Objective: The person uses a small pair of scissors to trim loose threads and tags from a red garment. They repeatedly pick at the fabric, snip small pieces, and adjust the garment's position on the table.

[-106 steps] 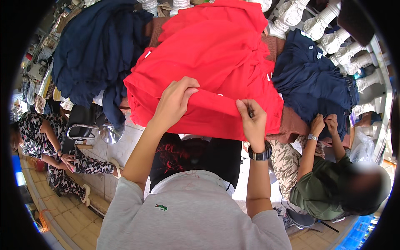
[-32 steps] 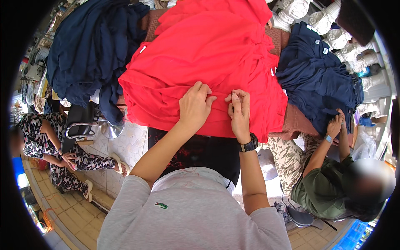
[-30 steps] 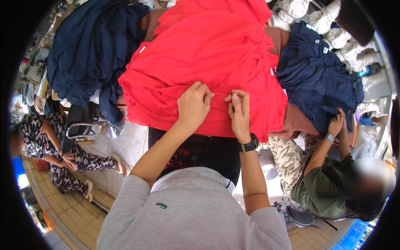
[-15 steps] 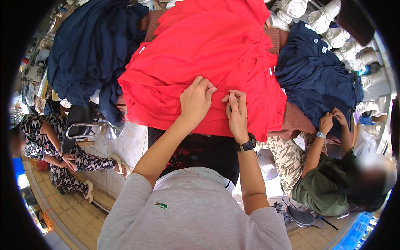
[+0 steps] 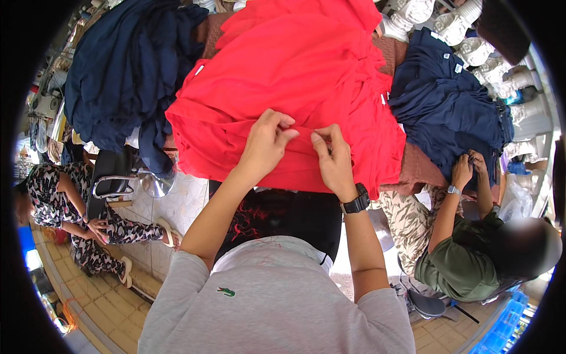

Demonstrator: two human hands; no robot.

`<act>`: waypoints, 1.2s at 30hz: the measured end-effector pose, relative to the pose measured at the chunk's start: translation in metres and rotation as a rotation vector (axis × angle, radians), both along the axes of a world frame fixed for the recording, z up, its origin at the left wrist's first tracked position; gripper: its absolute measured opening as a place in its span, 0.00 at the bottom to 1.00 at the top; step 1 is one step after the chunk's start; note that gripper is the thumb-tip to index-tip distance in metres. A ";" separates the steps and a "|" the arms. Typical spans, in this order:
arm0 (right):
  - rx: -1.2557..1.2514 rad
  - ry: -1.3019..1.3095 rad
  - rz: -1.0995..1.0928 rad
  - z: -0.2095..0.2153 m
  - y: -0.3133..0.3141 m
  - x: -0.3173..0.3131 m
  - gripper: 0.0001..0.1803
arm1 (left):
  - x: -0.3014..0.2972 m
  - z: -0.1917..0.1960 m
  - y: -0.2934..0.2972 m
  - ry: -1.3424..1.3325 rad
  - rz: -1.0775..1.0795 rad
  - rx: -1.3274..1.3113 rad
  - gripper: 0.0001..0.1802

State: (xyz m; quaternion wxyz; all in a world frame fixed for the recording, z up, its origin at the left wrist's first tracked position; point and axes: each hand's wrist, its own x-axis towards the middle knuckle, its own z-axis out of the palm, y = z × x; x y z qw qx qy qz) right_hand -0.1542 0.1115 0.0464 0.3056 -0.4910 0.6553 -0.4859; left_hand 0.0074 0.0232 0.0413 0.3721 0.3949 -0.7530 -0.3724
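Observation:
A heap of red garments [image 5: 277,65] spreads over the table in front of me, with soft folds along its near side. Over those folds my left hand [image 5: 265,144] has its thumb and forefinger curled round a bit of the red cloth. Close by on the right, my right hand [image 5: 336,162], with a black watch on the wrist, pinches the cloth between thumb and bent fingers. A short raised ridge of red fabric runs between the two sets of fingertips. Any thread or small piece at the fingertips is too fine to make out.
Dark blue garments lie in a pile [image 5: 130,76] on the left and another pile [image 5: 448,100] on the right. A brown cloth [image 5: 413,171] covers the table. One person [image 5: 466,259] works at the right pile; another [image 5: 65,200] sits left. Red threads lie on my lap.
My left hand has shifted slightly left and its thumb and forefinger have parted a little. My right hand has turned, its wrist moving right. The red heap stays in place.

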 end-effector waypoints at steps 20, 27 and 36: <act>-0.151 0.475 0.087 0.005 -0.007 0.002 0.08 | -0.009 -0.005 -0.002 0.010 -0.003 0.053 0.03; -0.184 0.583 0.077 0.007 -0.012 0.007 0.06 | -0.009 -0.006 -0.003 0.046 -0.033 0.121 0.04; -0.085 0.317 0.004 0.011 -0.001 -0.001 0.10 | 0.022 0.020 0.001 -0.027 -0.336 0.132 0.03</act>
